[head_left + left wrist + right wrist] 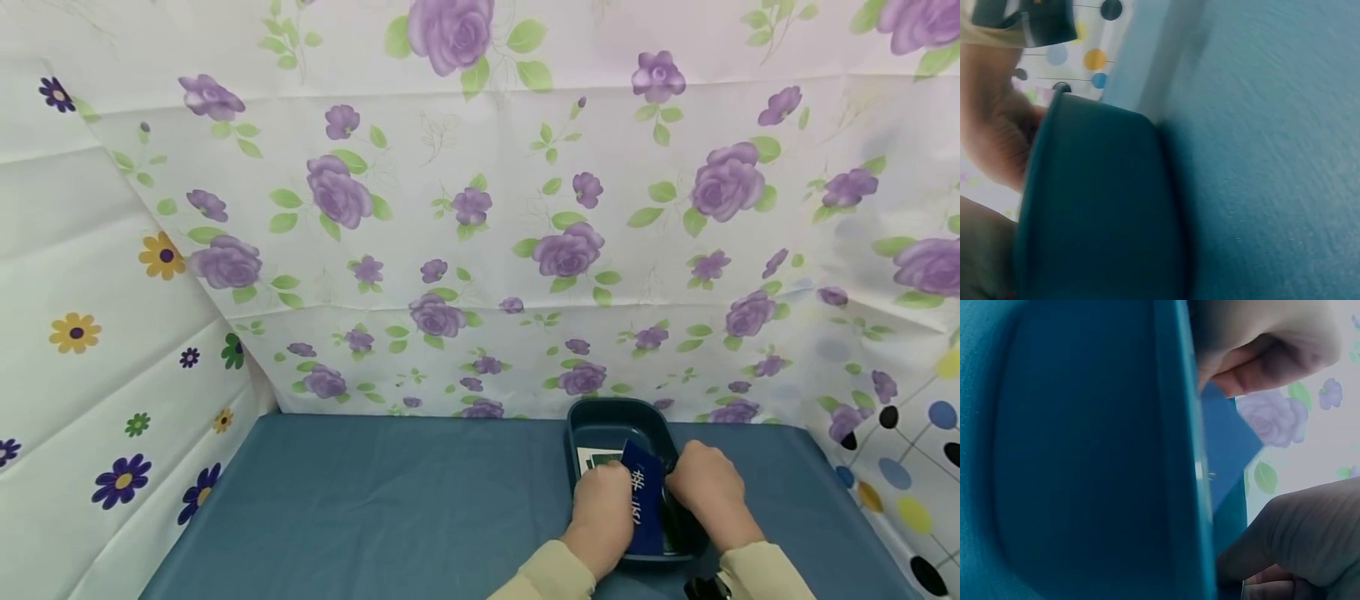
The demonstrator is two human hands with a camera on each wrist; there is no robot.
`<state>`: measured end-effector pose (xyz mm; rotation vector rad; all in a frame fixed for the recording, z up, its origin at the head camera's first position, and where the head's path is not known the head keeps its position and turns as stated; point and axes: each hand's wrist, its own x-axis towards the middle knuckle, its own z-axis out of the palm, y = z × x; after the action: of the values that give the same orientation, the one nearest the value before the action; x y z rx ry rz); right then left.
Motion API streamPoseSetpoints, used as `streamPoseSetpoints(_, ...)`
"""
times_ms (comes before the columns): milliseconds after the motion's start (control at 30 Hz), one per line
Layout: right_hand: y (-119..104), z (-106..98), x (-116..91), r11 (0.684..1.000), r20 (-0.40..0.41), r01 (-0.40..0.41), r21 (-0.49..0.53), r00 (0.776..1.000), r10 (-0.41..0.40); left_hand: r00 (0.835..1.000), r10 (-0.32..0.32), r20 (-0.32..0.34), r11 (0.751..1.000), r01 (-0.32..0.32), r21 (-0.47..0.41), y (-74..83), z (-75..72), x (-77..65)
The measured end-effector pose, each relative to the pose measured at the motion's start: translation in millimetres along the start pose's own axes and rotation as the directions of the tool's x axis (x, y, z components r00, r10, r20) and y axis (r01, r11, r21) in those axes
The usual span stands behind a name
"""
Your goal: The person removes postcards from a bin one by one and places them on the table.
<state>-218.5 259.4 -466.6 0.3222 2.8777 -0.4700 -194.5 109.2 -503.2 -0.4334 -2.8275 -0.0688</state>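
Note:
A deep dark teal tray (573, 433) stands at the right of the table, both hands over it. My left hand (603, 512) pinches a flat dark blue piece with white lettering (647, 512), which tilts up out of the tray. In the right wrist view the left fingers (1244, 380) meet the top of that blue piece (1225, 434). My right hand (708, 492) has curled fingers at the blue piece's right edge, over the tray's right rim; I cannot tell what it grips. A white-edged picture card (592, 458) lies in the tray beside the left hand.
A blue-green cloth (405, 500) covers the table. Behind it hangs a purple-flowered sheet (480, 250); another flowered sheet (97, 375) closes the left side, and a dotted sheet (911, 467) the right. A black object (705, 587) sits at the right sleeve (768, 571).

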Motion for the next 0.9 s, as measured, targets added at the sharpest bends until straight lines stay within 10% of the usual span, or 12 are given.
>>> streamPoseSetpoints(133,-2.3,-0.2,-0.4,1.000,-0.002,-0.003,0.002,1.000,0.003,1.000,-0.012,0.007,0.974,0.013,-0.228,-12.8,-7.4,-1.4)
streamPoseSetpoints(300,-1.4,3.6,-1.6,1.000,-0.004,0.011,0.002,1.000,-0.011,0.990,-0.098,-0.097,0.872,0.039,-0.488,-33.6,-18.0,-4.1)
streamPoseSetpoints(567,-0.9,6.7,-4.9,1.000,-0.044,0.021,-0.011,0.999,-0.021,0.902,-0.270,-0.337,0.795,0.012,-0.606,-79.9,-44.7,4.4)
streamPoseSetpoints(900,-1.8,7.0,-5.4,1.000,-0.051,0.019,-0.014,0.998,-0.020,0.842,-0.424,-0.334,0.726,0.095,-0.681,-130.7,-41.6,7.6)
